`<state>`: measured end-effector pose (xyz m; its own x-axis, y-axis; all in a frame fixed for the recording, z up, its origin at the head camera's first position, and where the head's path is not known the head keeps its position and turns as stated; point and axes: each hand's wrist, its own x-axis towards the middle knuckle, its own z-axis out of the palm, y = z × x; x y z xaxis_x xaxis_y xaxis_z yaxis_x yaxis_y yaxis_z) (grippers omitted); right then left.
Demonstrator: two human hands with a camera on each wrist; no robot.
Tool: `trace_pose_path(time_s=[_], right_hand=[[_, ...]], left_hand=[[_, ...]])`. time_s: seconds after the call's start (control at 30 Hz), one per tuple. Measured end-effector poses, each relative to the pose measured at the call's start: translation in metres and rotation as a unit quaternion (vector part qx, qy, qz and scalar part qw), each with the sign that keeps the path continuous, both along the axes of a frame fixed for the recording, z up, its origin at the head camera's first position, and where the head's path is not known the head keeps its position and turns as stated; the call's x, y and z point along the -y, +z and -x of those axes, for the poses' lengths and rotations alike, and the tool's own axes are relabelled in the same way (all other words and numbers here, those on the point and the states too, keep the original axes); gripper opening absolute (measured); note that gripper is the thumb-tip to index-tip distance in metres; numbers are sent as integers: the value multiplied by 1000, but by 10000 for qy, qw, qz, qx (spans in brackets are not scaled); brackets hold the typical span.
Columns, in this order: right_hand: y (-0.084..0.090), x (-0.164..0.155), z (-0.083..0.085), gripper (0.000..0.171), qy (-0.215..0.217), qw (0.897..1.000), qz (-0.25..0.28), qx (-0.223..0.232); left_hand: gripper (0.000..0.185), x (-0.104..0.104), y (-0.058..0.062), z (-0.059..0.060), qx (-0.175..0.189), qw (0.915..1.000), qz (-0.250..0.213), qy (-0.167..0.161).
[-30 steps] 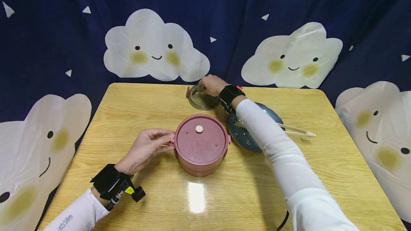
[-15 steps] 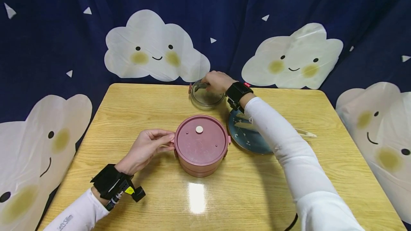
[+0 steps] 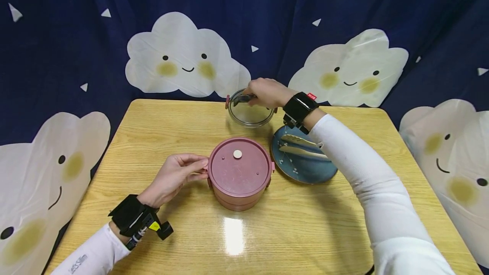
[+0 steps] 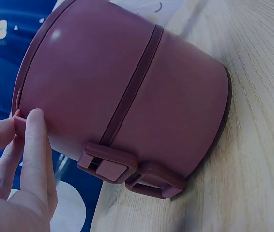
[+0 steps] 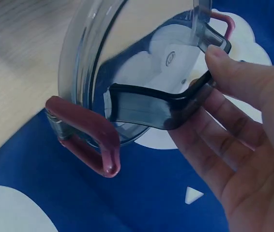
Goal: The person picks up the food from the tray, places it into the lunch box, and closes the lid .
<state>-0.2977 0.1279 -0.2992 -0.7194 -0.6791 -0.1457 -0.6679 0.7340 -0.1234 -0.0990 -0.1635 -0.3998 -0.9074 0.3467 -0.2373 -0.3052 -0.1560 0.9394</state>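
A round pink lunch box (image 3: 237, 200) with a flat lid (image 3: 244, 173) stands on the table. At its left rim my left hand (image 3: 179, 175) pinches a small pink tab (image 4: 19, 123) between thumb and fingers. Two clip latches (image 4: 109, 164) sit lower on the box's side in the left wrist view. Behind the box, my right hand (image 3: 269, 91) grips the dark grey handle (image 5: 144, 107) of a clear round lid (image 3: 250, 114). That lid is tilted and raised over the table's back edge, with a red clip (image 5: 86, 128) on its rim.
Right of the box lies a dark blue plate (image 3: 302, 173), bearing a wooden knife (image 3: 302, 152) and a wooden fork (image 3: 296, 139). My right sleeve (image 3: 359, 169) covers their ends. A dark blue curtain with clouds hangs behind the wooden table (image 3: 160, 122).
The right hand has moved right and up, carrying the clear lid off the table. More of the plate shows now. My left hand stays at the tab.
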Motion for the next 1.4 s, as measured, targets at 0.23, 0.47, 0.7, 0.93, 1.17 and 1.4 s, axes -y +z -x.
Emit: trace_pose_path(time_s=[0.23,0.47,0.7,0.93,1.17,1.4], right_hand=[[26,-11,-21,30,189,9996,232,-12],[44,-20,-42,26,491,9982,316,-140],[63,-22,-64,24,755,9963,383,-158],[79,-19,-90,26,981,9942,357,-256],[80,-12,-112,29,1355,9897,382,-267],[75,-5,-129,29,1643,9853,382,-265]], left_hand=[[13,0,1,0,54,10000,-33,7],[13,0,1,-1,52,10000,-24,21],[12,-1,2,-1,51,10000,3,30],[12,-1,3,-1,70,10000,33,32],[12,-1,4,-2,101,9999,19,63],[13,-1,4,-2,82,9999,-37,57]])
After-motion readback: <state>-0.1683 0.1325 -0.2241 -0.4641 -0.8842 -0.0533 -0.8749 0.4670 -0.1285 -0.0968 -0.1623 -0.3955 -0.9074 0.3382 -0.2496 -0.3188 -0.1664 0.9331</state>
